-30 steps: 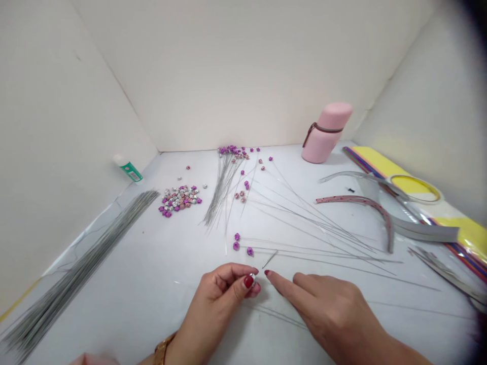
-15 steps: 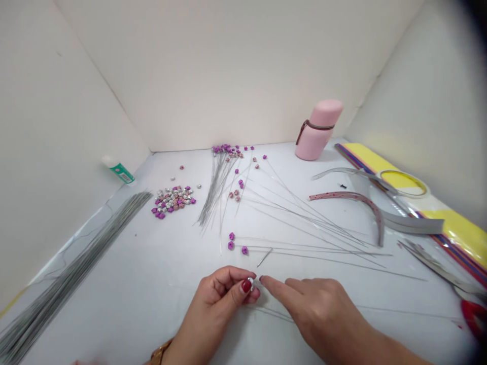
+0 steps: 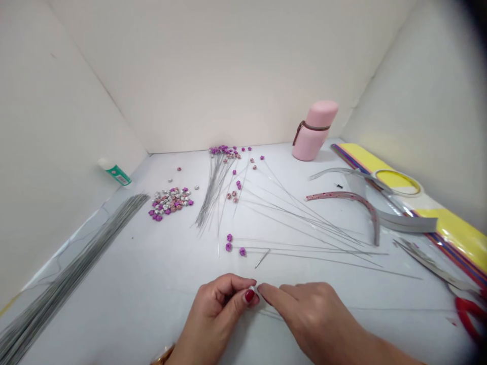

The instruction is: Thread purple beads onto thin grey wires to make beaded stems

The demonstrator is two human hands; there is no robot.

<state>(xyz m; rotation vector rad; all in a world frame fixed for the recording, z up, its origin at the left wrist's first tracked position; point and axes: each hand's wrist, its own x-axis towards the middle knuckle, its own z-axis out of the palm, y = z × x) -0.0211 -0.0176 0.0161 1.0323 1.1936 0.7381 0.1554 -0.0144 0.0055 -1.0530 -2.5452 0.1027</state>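
Note:
My left hand (image 3: pixel 218 312) pinches a small silver folded star (image 3: pixel 252 288) between thumb and fingertips; the fingers hide most of it. Close against it on the right, my right hand (image 3: pixel 317 312) is closed with its index fingertip at the star. A thin wire (image 3: pixel 399 309) runs out to the right from behind this hand, and its gripped part is hidden. More wires (image 3: pixel 271 315) lie below the fingers. Just beyond the hands is a short needle-like metal pin (image 3: pixel 262 258), near purple stars (image 3: pixel 242 251) on long wires.
Loose stars (image 3: pixel 171 203) are heaped at left, beside a long wire bundle (image 3: pixel 79 263). Star-tipped wires (image 3: pixel 213 190) lie at the back. A pink bottle (image 3: pixel 312 137), tape roll (image 3: pixel 416 190), curved strips (image 3: pixel 357 197) and red-handled scissors (image 3: pixel 466 317) stand or lie rightward. A glue tube (image 3: pixel 116 172) is at left.
Both hands sit slightly lower in view. My right index fingertip has come closer to the silver star, which is now more covered. The whole scene has shifted a little left.

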